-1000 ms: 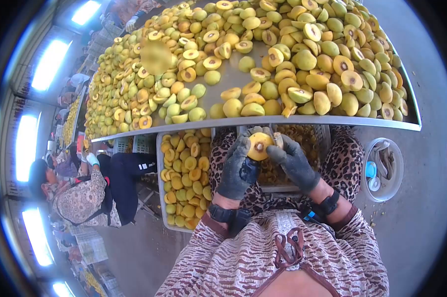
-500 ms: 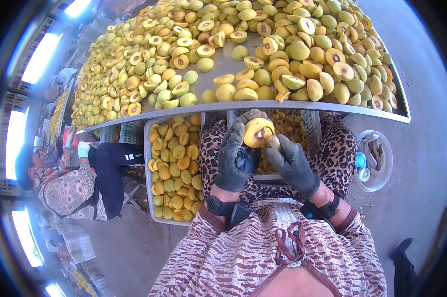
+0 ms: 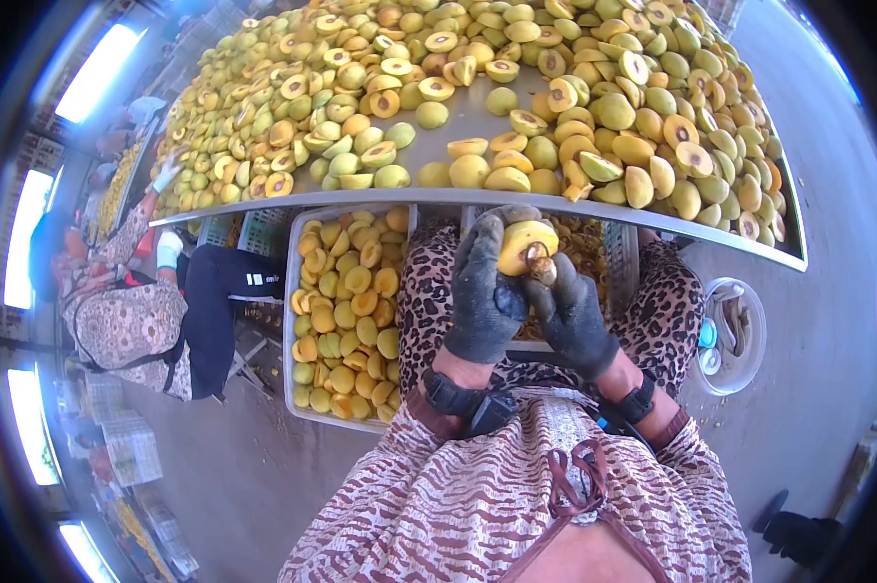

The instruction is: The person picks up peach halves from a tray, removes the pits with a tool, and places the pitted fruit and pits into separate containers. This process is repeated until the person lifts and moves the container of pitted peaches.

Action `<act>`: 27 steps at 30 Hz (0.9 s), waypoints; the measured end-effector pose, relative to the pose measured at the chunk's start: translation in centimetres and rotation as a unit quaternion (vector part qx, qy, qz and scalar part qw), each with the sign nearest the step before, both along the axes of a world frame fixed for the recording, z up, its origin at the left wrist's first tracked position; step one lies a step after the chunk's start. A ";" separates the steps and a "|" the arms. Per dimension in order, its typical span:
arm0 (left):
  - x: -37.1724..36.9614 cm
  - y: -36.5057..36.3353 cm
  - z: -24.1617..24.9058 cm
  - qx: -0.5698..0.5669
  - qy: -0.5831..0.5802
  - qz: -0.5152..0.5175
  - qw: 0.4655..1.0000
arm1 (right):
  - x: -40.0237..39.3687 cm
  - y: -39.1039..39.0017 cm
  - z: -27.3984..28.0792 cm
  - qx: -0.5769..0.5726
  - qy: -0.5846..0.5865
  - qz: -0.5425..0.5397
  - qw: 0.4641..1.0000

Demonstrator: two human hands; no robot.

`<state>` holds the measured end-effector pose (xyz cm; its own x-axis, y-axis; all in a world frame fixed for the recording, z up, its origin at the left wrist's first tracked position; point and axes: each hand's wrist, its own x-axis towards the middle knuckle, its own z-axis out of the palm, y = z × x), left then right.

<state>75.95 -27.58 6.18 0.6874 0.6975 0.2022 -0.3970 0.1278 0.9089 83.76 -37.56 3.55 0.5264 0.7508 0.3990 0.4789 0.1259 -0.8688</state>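
Observation:
My left hand, in a dark grey glove, is closed around a yellow peach half and holds it up over my lap. My right hand, gloved too, has its thumb and fingers pinched together right at the peach's cut side. A brown, lumpy piece like a peach pit shows at the right fingertips. I cannot tell whether a small tool is in that pinch. Beneath the hands, a crate of small yellow-brown pieces stands between my knees.
A metal table heaped with peach halves spans the front. Left of my legs stands a white crate full of halves. A clear bucket with cloth and cans sits right. Another person sits at the left.
Both hands and the peach half have shifted slightly right, and the peach has turned more sideways. The brown piece stands out further from the flesh. The other person's arm now reaches onto the table.

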 end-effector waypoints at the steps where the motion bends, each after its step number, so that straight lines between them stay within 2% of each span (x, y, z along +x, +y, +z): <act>1: 0.1 -0.1 -0.3 0.029 0.018 0.020 0.999 | 0.0 0.0 0.0 0.000 -0.001 0.009 1.000; 3: 0.3 -0.2 -0.9 0.084 0.056 0.062 0.993 | 0.2 -0.1 -0.1 -0.032 -0.033 0.002 0.999; 8: 0.2 0.3 -2.5 0.080 0.037 0.072 0.994 | -0.2 0.4 0.7 -0.006 0.002 0.022 1.000; 10: -0.2 0.1 -2.3 0.076 0.041 0.067 0.994 | -0.5 0.4 0.4 -0.009 -0.024 0.010 1.000; 13: 0.1 -0.1 -1.1 0.007 0.016 0.067 0.998 | -0.6 0.1 0.2 -0.033 -0.082 -0.004 0.996; 17: 0.1 0.5 -1.1 0.056 0.059 0.114 0.990 | -0.7 0.7 1.1 -0.021 -0.057 0.003 0.998; 19: -0.2 0.6 -0.4 -0.122 -0.055 0.020 0.991 | -0.8 0.7 0.9 -0.015 -0.042 0.017 0.999; 20: -0.4 0.8 -0.4 -0.096 -0.033 0.019 0.995 | -0.8 0.8 0.7 -0.006 -0.026 0.029 0.999; 22: 0.2 0.9 -2.8 0.050 0.052 0.104 0.992 | -0.4 0.4 -0.3 -0.025 -0.033 0.053 0.998; 23: 0.2 1.1 -3.4 0.158 0.037 0.169 0.972 | -0.2 0.3 -1.1 -0.044 -0.040 0.070 0.996; 24: 0.3 1.2 -4.0 0.258 0.026 0.244 0.934 | -0.1 0.1 -1.3 -0.069 0.020 0.074 0.995; 25: 0.4 1.6 -3.3 0.430 -0.005 0.343 0.835 | -0.1 0.0 -1.3 -0.094 0.080 0.081 0.989; 26: 0.4 0.9 -2.3 0.146 -0.078 0.216 0.962 | -0.3 0.0 -1.9 -0.084 0.175 0.081 0.978; 27: 0.4 0.1 -1.1 -0.155 -0.158 0.062 0.973 | -0.7 0.0 -2.1 -0.079 0.268 0.075 0.957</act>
<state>76.32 -27.51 5.09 0.5317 0.8325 0.1559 -0.6805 0.3104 0.6637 83.07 -37.53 1.42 0.5051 0.8628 -0.0226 -0.0544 0.0057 -0.9985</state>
